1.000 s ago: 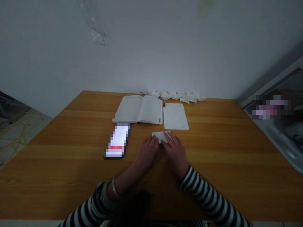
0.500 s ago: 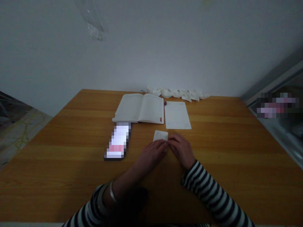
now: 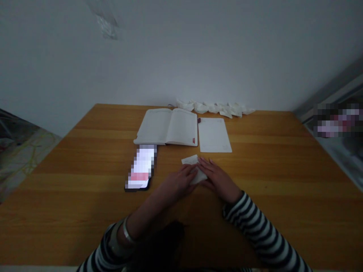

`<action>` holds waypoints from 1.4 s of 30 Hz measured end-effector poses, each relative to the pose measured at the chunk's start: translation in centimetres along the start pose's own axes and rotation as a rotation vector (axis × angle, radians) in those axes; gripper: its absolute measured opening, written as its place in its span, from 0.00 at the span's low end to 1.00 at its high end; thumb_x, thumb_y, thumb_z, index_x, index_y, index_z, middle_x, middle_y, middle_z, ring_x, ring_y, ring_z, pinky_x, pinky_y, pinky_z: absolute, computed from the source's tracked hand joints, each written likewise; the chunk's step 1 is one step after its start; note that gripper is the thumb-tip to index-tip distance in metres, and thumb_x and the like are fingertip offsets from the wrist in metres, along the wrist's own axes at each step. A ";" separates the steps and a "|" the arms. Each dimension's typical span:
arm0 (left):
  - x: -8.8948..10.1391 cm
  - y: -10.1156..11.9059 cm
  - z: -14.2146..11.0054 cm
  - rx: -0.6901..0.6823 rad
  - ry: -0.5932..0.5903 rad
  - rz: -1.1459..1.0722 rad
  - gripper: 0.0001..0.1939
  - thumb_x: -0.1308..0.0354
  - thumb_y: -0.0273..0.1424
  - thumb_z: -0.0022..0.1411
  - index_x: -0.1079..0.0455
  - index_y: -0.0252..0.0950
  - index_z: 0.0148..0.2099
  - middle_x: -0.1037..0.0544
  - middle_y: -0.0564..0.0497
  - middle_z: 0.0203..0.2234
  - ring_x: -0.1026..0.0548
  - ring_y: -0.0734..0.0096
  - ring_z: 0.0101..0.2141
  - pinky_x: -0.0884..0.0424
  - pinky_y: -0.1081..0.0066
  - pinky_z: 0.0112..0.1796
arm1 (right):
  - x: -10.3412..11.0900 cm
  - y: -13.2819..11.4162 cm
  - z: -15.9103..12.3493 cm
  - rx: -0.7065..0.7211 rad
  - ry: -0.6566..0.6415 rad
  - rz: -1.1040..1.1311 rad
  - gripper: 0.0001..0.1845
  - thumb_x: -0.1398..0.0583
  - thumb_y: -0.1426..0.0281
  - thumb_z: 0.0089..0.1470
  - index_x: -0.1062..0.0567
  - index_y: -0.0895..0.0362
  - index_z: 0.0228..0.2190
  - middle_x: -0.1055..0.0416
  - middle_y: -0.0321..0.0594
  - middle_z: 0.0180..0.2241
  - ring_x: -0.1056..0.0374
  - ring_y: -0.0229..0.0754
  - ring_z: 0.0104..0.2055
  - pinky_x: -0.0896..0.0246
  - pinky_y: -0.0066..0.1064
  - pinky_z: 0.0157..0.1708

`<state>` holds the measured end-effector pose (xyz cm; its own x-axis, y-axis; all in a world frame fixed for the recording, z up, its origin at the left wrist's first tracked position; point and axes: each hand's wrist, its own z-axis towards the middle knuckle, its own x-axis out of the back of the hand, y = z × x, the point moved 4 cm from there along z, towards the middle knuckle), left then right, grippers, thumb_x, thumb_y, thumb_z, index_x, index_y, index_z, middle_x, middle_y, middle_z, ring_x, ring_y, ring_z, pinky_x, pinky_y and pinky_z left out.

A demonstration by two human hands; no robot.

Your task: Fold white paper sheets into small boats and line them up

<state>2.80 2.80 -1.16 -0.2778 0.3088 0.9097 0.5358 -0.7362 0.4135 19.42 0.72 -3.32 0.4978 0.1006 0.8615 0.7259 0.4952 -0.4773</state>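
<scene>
A small piece of white paper (image 3: 200, 176), partly folded over, is between my two hands near the middle of the wooden table. My left hand (image 3: 181, 180) grips its left side, with the fingers laid over the near part. From the right, my right hand (image 3: 219, 179) holds the other side, its fingers on top and the thumb low at the near edge. The paper's far flap sticks out beyond the fingertips. Part of the sheet is hidden under the fingers.
An open notebook (image 3: 167, 126) lies further back, with a white sheet (image 3: 214, 135) to its right. A lit phone (image 3: 141, 166) rests left of my hands. Several crumpled or folded white papers (image 3: 212, 108) line the wall edge of the table (image 3: 272, 158).
The paper has turned, and a folded part now shows between my hands. My right hand has shifted slightly right and its fingers have spread over the paper. The view has tilted a little.
</scene>
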 end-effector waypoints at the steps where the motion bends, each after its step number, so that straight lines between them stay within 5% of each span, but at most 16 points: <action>1: 0.0 -0.1 -0.1 -0.003 -0.040 0.019 0.21 0.45 0.29 0.67 0.37 0.32 0.61 0.33 0.37 0.60 0.35 0.55 0.60 0.34 0.56 0.57 | 0.2 0.3 0.0 0.020 -0.021 0.018 0.36 0.38 0.69 0.58 0.43 0.54 0.64 0.46 0.50 0.66 0.52 0.47 0.69 0.53 0.52 0.65; 8: 0.2 -0.4 -0.8 -0.062 -0.098 0.105 0.19 0.52 0.24 0.69 0.37 0.32 0.61 0.30 0.38 0.59 0.37 0.59 0.62 0.35 0.60 0.58 | 0.3 1.3 0.3 0.068 -0.034 0.008 0.28 0.39 0.70 0.59 0.35 0.53 0.61 0.41 0.47 0.64 0.49 0.45 0.68 0.52 0.50 0.65; 13: 0.9 -0.2 -0.6 -0.043 -0.090 0.105 0.19 0.50 0.21 0.67 0.35 0.32 0.59 0.27 0.39 0.56 0.32 0.59 0.58 0.32 0.60 0.54 | 0.9 0.3 0.4 0.066 0.092 -0.032 0.16 0.46 0.73 0.65 0.23 0.52 0.49 0.31 0.44 0.58 0.39 0.46 0.63 0.48 0.52 0.63; 18: 1.5 -0.4 0.3 0.096 0.060 -0.052 0.09 0.47 0.25 0.68 0.28 0.34 0.47 0.23 0.43 0.47 0.25 0.62 0.45 0.29 0.64 0.46 | 1.9 0.0 0.3 -0.115 0.260 0.033 0.10 0.41 0.68 0.61 0.19 0.55 0.34 0.24 0.45 0.39 0.31 0.47 0.44 0.32 0.40 0.43; 21: 1.1 -1.1 0.9 0.231 0.139 -0.190 0.11 0.50 0.30 0.70 0.28 0.34 0.39 0.23 0.46 0.38 0.25 0.67 0.37 0.29 0.68 0.40 | 1.6 0.8 0.2 -0.268 0.312 0.107 0.08 0.37 0.66 0.58 0.20 0.55 0.30 0.27 0.42 0.32 0.31 0.45 0.37 0.34 0.36 0.37; 30: 0.1 -2.3 2.0 0.427 0.222 -0.245 0.17 0.51 0.38 0.70 0.31 0.36 0.32 0.24 0.50 0.27 0.28 0.67 0.29 0.36 0.69 0.31 | 1.2 1.5 -0.3 -0.493 0.374 0.065 0.10 0.35 0.62 0.56 0.21 0.52 0.26 0.26 0.37 0.31 0.30 0.44 0.35 0.48 0.40 0.42; 42: 0.3 -1.9 2.0 0.476 0.215 -0.143 0.12 0.51 0.34 0.69 0.35 0.36 0.32 0.27 0.49 0.30 0.29 0.65 0.31 0.34 0.67 0.34 | 1.3 0.7 -0.3 -0.490 0.321 -0.018 0.10 0.39 0.63 0.59 0.24 0.53 0.28 0.26 0.38 0.33 0.32 0.48 0.41 0.53 0.41 0.42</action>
<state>3.28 5.52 -1.62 -0.5047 0.2193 0.8350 0.7688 -0.3258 0.5502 20.70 0.91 -2.54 0.5469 -0.2084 0.8108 0.8322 0.0297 -0.5537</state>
